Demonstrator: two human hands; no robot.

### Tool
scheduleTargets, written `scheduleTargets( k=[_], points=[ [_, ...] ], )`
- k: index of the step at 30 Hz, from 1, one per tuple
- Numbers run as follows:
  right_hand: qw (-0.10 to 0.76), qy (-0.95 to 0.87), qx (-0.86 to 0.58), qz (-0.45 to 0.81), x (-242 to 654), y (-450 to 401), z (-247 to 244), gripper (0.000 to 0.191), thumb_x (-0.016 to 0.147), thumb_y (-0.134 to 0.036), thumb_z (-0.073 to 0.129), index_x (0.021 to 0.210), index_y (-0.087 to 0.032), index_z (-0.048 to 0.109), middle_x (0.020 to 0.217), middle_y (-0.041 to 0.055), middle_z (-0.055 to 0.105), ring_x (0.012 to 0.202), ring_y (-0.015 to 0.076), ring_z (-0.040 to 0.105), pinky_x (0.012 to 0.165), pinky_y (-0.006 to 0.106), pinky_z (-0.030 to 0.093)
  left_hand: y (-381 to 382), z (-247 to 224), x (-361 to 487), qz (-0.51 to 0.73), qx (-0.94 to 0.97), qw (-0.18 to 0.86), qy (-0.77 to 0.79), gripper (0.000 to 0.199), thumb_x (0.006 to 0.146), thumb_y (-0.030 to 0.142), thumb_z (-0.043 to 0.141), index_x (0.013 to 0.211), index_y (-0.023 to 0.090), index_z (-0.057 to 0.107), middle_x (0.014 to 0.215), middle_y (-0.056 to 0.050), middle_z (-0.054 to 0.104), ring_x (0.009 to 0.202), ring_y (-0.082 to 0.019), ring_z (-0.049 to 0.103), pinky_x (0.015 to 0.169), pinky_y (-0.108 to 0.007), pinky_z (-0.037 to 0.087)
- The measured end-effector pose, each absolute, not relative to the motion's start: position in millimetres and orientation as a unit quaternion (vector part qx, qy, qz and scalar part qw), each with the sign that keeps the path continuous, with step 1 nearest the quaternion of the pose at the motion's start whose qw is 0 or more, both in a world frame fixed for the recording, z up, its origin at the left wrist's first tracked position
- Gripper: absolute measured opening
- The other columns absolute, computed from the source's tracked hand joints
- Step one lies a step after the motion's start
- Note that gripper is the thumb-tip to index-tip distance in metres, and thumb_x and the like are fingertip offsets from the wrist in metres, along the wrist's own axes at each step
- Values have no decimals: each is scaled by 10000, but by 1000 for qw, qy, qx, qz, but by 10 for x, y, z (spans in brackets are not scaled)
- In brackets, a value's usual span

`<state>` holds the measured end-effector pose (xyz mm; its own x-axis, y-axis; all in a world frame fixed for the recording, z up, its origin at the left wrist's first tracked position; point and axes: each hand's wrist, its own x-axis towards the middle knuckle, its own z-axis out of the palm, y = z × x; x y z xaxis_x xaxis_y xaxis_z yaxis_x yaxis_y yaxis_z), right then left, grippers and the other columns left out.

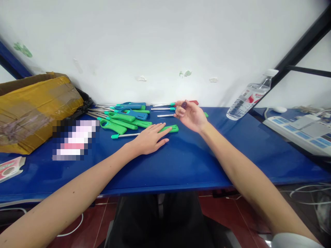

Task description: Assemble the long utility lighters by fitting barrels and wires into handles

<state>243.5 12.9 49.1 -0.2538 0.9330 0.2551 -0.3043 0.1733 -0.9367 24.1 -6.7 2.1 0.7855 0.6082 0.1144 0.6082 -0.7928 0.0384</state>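
Observation:
My left hand (150, 139) lies flat with its fingers stretched over a green long-nosed gas lighter (172, 128). The lighter's metal tube and teal tip point left, and my palm hides its middle. Raised a little above the table, my right hand (191, 116) is closed, palm up, with a small dark purple piece (184, 104) between thumb and fingers. What that piece is I cannot make out. Behind this hand lie a red lighter (193, 102) and others partly hidden, tubes pointing left. To the left is a loose pile of green lighters (121, 119) and blue lighters (134, 113).
A taped cardboard box (38, 113) stands on the blue table (181, 168) at the left, near a torn carton piece (11, 168) and a blurred-out item (76, 141). At the right, a water bottle (248, 96) leans by a black frame, and a power strip (297, 134) lies beyond.

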Motion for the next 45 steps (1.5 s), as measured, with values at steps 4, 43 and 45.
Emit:
scheduleTargets(
  k=[4,43,45],
  points=[
    [551,-547,-312,548,2440,163,465,401,838,-650,626,800,-251,627,661,-29,499,645,137,533,756,301,524,-64,17,239,-65,-945,-1,-321,553,1058,476,293,1568,262,294,1615,-128,286,1482,-309,299,1205,-500,237],
    [645,-532,-413,360,2640,392,188,467,714,-650,745,851,-231,589,824,24,710,782,167,687,678,301,576,-85,61,225,-66,-946,5,-317,558,1053,434,342,1572,238,284,1600,-139,325,1470,-293,332,1198,-468,264],
    [605,-564,-434,356,2704,408,139,481,694,-638,765,864,-225,586,793,31,724,770,188,701,677,323,575,-87,60,215,-74,-947,-1,-313,558,1052,425,342,1574,239,273,1601,-135,322,1471,-287,330,1195,-470,273]
  ],
)
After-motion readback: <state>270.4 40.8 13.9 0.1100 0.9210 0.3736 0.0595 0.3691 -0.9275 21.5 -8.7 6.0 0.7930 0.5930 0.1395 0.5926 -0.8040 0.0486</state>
